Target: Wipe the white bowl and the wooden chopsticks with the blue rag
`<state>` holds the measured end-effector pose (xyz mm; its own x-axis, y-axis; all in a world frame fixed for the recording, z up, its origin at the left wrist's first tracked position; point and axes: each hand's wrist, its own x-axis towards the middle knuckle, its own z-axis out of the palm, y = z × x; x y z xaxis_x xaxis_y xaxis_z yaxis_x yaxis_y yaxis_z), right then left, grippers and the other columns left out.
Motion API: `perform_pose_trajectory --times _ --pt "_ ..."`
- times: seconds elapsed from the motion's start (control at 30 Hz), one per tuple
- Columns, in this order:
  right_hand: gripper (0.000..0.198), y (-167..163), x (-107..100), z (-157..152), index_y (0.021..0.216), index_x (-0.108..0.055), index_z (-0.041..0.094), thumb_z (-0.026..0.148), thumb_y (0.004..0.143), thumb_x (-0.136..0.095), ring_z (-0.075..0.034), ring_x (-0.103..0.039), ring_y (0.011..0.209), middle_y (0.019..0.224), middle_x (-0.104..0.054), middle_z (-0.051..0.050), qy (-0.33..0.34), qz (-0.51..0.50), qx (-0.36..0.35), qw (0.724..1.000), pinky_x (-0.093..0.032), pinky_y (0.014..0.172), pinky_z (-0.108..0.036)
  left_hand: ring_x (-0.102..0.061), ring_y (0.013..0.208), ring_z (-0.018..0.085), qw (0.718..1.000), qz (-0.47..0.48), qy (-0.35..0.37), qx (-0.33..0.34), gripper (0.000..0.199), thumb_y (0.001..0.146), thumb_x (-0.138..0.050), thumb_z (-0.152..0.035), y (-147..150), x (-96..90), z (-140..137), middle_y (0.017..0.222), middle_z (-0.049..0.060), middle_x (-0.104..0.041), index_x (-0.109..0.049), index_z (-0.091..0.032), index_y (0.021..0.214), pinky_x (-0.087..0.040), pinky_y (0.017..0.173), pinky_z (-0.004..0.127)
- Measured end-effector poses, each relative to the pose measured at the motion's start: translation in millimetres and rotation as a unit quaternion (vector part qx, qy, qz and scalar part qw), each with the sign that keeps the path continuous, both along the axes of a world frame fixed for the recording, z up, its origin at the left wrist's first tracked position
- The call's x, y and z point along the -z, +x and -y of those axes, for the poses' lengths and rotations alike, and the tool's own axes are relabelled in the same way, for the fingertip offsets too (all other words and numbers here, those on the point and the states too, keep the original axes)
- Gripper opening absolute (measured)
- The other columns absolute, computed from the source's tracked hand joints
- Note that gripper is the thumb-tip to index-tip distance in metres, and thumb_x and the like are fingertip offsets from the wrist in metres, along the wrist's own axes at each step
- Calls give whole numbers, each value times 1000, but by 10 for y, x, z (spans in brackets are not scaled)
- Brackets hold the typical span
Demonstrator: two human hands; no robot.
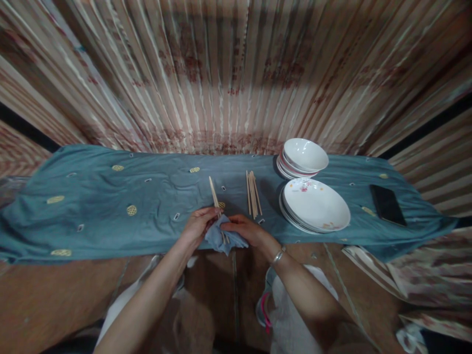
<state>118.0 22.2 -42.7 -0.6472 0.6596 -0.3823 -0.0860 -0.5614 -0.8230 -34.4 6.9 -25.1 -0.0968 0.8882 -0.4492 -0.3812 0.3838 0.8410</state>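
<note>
A pair of light wooden chopsticks [213,191] slants up from between my hands, over the near edge of the table. My left hand [199,223] is closed around their middle. In my right hand [245,229] is a blue-grey cloth [220,235], wrapped about the lower part of the chopsticks, whose ends poke out below it. Some of the fingers are hidden by the cloth. Several more chopsticks [252,195] lie side by side on the table, just beyond my right hand.
A blue-green patterned cloth [96,196] covers the table. To the right stand a stack of bowls [305,155] and, nearer me, a stack of floral plates [316,205]. A dark phone-like slab [388,204] lies further right. Pleated curtains [221,73] hang behind.
</note>
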Motion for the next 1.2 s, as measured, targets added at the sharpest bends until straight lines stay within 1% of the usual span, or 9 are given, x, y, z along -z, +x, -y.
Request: perform_pose_trajectory --times 0.17,0.27,0.43,0.57,0.7,0.8,0.9,1.07,1.2 --pt "37 29 45 45 70 -67 13 44 54 -79 -7 -52 51 61 -64 3 -4 24 -25 999 -38 53 -20 -37 41 3 999 -12 49 -3 25 47 -82 -31 -17 -14 -80 48 -1 -58 -73 -14 61 -24 38 17" --pt "40 80 99 94 73 -67 12 46 56 -78 -7 -51 50 60 -63 3 4 49 -86 995 -38 51 -20 -36 41 2 998 -18 63 -8 24 45 -81 -28 -60 -26 -156 49 -1 -57 -72 -12 61 -23 39 16" --pt "37 140 151 202 70 -65 13 47 60 -76 -6 -49 49 58 -60 4 34 80 -230 969 -36 48 -18 -35 41 3 993 -74 87 -9 26 46 -79 -30 -96 44 -318 47 -2 -54 -71 -11 61 -22 39 17" --pt "39 163 62 223 70 -66 13 48 57 -77 -7 -51 52 61 -61 4 40 60 -249 966 -40 51 -19 -34 40 4 984 -153 86 40 28 47 -77 -37 20 164 -445 43 -4 -50 -68 -13 57 -21 40 19" --pt "39 278 -95 144 75 -67 13 46 58 -77 -7 -52 52 63 -63 3 45 42 -197 978 -40 52 -19 -34 40 6 964 -226 111 84 32 51 -75 -44 197 291 -588 42 -5 -47 -67 -14 56 -22 40 20" --pt "35 407 -180 54 74 -66 14 46 61 -75 -7 -51 50 61 -62 3 55 46 -86 994 -38 49 -19 -38 42 8 930 -329 123 104 31 62 -68 -45 303 385 -713 43 -5 -48 -69 -13 61 -28 42 21" --pt "35 492 -184 -32 74 -65 14 47 64 -72 -9 -53 52 63 -63 1 96 65 34 993 -40 50 -20 -45 44 11 898 -406 120 116 27 70 -60 -39 377 444 -825 44 -4 -52 -71 -14 67 -32 46 22" --pt "36 514 -58 -122 72 -63 14 51 69 -63 -13 -55 53 60 -62 0 173 112 146 968 -43 50 -24 -56 58 15 865 -467 128 130 18 71 -62 -31 457 420 -955 57 0 -64 -74 -17 71 -36 56 25" --pt "31 539 -14 -153 73 -65 16 44 78 -54 -14 -55 56 60 -61 -1 275 220 214 911 -44 53 -25 -58 64 16 838 -506 139 148 16 75 -61 -28 512 384 -1001 65 3 -69 -74 -18 72 -35 61 26"
